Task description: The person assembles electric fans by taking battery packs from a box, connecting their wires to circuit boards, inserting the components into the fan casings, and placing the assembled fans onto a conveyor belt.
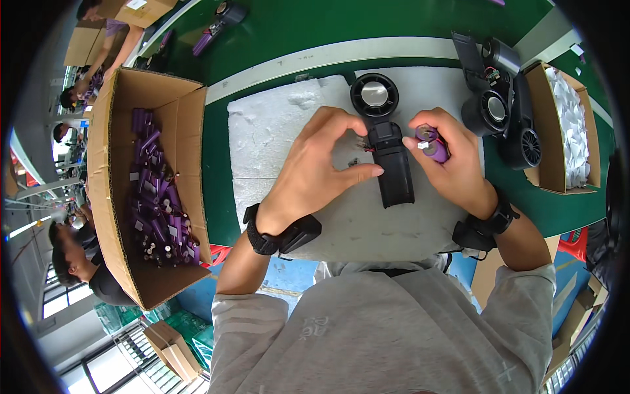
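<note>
At far left a cardboard box holds a heap of purple batteries. On the green worktop lies a white foam pad. The left hand rests there, fingers curled and pinching the top of a black fan handle, which lies mid-pad below its round fan head. The right hand pinches a purple battery just beside the handle. The battery looks stiff, smooth and likely slippery; its sides seem best to grip. More black fans and a box of white pieces lie at right.
</note>
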The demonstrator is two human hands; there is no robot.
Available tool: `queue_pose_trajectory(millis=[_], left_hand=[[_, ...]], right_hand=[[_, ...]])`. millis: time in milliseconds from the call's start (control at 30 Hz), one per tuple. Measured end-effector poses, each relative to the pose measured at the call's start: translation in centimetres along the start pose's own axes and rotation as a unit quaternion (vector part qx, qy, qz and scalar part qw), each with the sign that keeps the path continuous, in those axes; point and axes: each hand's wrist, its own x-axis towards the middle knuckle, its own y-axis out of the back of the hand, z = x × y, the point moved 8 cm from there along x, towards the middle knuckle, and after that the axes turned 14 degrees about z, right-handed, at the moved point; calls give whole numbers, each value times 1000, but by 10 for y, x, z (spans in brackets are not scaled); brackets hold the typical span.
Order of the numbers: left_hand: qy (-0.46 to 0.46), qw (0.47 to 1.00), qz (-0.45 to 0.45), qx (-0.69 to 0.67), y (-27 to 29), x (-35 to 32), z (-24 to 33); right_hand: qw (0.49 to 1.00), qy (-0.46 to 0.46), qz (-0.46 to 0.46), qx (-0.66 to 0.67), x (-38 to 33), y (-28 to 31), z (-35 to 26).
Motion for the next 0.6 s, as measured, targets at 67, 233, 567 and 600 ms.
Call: queue_pose_trajectory(millis=[67,233,567,600], left_hand=[[24,999,-19,-28,-12,-2,-5],[68,992,-68,-84,-32,14,-15],[-23,988,-42,-146,-27,10,-27],[-12,987,-54,-151,-27,9,-28]], right_hand=[[1000,-3,-6,3,-3,-8,-2],[1000,2,6,-31,0,-14,5],[992,108,-37,-60,3,-30,-11],[992,107,-36,-62,2,-31,-10]])
